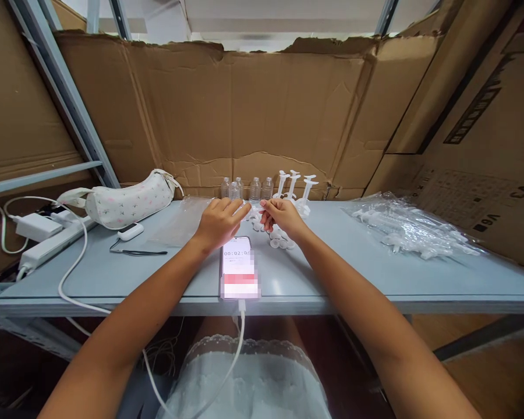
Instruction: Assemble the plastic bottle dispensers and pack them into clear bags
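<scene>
Close together over the middle of the table, both my hands are raised near several small clear bottles (255,190). My left hand (220,222) has its fingers bent over, thumb side toward the right; whatever lies under them is hidden. My right hand (284,215) is pinched, its fingers curled inward, with anything between the fingertips too small to name. Small white round pieces (282,238) lie in a cluster below the right hand. Behind it stand 3 white T-topped parts (308,189). A phone (239,267) showing a timer lies just in front of the hands.
On the right lies a clear plastic bag (410,227) of white parts. A flat clear bag (179,221), a patterned pouch (131,201), a small white device (131,231) and a power strip (55,247) are on the left. A white cable (240,331) hangs from the phone. Cardboard (262,105) walls the back.
</scene>
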Tool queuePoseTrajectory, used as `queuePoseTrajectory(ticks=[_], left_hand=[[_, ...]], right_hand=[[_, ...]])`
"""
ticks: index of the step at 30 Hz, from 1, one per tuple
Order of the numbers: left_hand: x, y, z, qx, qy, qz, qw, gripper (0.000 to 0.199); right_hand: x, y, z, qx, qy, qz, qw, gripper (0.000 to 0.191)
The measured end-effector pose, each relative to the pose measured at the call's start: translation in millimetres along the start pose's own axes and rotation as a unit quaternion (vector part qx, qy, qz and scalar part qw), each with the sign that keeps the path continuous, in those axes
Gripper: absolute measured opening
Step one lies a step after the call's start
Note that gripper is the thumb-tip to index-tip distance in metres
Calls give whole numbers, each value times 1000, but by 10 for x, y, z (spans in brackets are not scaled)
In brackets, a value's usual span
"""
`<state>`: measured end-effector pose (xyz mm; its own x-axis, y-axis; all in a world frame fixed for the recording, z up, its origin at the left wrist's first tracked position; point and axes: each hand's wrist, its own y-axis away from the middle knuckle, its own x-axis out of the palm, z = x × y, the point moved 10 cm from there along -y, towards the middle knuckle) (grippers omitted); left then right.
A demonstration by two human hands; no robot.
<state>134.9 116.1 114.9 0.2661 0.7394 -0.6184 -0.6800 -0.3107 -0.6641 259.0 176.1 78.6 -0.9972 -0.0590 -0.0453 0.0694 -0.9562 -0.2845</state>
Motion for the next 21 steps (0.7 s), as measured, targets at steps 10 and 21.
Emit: queuePoseTrajectory(ticks=[10,21], left_hand=[[78,16,123,-81,117,5,990,41],[52,-11,56,-53,99,20,993,38]], right_hand=[[153,39,135,-82,-8,75,994,53],[119,31,-41,9,39,59,997,47]])
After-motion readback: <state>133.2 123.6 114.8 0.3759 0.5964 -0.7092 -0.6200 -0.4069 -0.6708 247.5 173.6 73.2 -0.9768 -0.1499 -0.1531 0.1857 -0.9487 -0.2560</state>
